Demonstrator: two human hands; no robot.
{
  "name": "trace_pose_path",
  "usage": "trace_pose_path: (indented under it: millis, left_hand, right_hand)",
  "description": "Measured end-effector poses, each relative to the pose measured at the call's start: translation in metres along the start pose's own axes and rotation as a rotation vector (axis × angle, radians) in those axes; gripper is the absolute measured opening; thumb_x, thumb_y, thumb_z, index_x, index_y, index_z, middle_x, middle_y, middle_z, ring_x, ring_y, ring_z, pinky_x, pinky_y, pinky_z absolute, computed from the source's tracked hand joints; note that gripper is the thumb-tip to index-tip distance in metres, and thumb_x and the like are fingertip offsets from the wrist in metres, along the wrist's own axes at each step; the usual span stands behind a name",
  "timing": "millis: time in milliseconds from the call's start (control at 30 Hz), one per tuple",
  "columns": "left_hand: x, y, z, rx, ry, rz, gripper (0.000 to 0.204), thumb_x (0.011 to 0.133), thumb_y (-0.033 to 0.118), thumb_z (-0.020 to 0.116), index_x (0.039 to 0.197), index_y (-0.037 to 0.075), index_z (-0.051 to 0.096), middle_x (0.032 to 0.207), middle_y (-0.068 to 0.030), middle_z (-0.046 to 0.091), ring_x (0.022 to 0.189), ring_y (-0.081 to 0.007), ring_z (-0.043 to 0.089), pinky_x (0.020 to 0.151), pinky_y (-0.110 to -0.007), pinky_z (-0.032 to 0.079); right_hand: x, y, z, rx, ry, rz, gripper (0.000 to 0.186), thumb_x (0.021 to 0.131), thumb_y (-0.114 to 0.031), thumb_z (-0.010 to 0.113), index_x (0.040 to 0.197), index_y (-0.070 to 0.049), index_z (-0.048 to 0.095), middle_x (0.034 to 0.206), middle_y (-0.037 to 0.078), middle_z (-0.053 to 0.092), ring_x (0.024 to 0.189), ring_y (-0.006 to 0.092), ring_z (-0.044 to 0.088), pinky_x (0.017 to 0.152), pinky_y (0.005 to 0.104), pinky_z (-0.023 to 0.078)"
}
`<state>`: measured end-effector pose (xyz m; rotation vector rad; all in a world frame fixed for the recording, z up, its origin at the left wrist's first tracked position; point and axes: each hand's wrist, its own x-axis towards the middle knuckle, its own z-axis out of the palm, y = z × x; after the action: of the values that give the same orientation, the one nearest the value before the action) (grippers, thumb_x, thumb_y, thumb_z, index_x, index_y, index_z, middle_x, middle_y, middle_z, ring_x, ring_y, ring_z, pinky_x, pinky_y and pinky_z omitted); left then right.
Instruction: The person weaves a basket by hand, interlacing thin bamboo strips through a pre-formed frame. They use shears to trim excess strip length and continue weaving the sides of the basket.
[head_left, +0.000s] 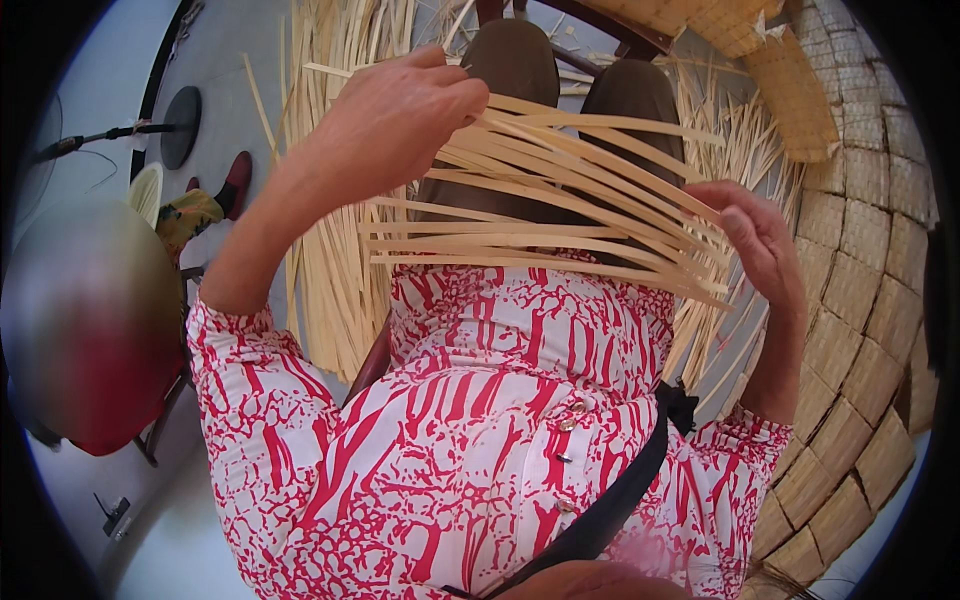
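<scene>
Pale, flat plant strips [560,215] lie loosely crosswise over my lap and dark trousers, fanned out between my hands. My left hand [420,110] is raised at the upper middle, fingers closed on strips near their left ends. At the right, my right hand [748,235] has its thumb and fingers closed on a strip among the bunch, around its right end; some fingertips are hidden behind the strips.
Long loose strips [325,270] are heaped left of my legs, with more [755,130] at the right. Stacked woven panels [855,320] line the right side. Another person [95,320], blurred, sits at the left near a stand on a round black base [180,125].
</scene>
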<state>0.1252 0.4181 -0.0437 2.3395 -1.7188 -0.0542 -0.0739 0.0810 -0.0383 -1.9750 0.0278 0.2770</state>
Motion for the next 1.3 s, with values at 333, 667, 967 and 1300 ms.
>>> trace_pose_path:
  millis: [333,667,967,1300]
  left_hand:
    - [0.033,-0.032,-0.034,-0.319,-0.3,-0.057,0.017,0.097,0.018,0.052,0.089,0.005,0.058,0.076,-0.0096,0.057,0.082,-0.0276,0.056,0.073,-0.041,0.044]
    - [0.058,-0.025,-0.044,-0.328,-0.307,0.105,0.019,0.088,0.019,0.056,0.085,0.002,0.061,0.075,-0.0173,0.062,0.074,-0.0353,0.061,0.067,-0.044,0.047]
    - [0.051,-0.019,-0.045,-0.13,0.3,0.119,0.015,0.085,0.02,0.066,0.091,0.007,0.069,0.08,-0.0133,0.068,0.077,-0.0348,0.064,0.074,-0.044,0.05]
    - [0.035,-0.002,-0.018,-1.521,0.39,-0.558,0.048,0.091,0.026,0.072,0.129,-0.001,0.059,0.104,-0.0103,0.071,0.083,-0.0119,0.067,0.061,-0.02,0.055]
  right_hand:
    - [-0.005,-0.012,-0.021,0.141,-0.244,0.211,0.036,0.102,-0.035,0.054,0.105,-0.002,0.067,0.063,-0.002,0.055,0.051,0.0037,0.045,0.046,0.0194,0.035]
    - [0.022,-0.036,0.001,-0.453,-0.187,-0.091,0.026,0.092,-0.009,0.064,0.115,0.002,0.06,0.075,0.01,0.064,0.066,0.0145,0.061,0.064,0.0288,0.05]
    - [0.027,-0.037,0.001,-0.018,-0.088,0.126,0.026,0.099,-0.01,0.053,0.118,0.004,0.065,0.072,0.006,0.069,0.049,0.0074,0.056,0.047,0.0219,0.046]
    - [0.032,-0.048,0.005,0.335,0.003,0.033,0.032,0.102,-0.02,0.056,0.121,0.005,0.062,0.086,0.013,0.072,0.068,0.0136,0.068,0.063,0.0243,0.055]
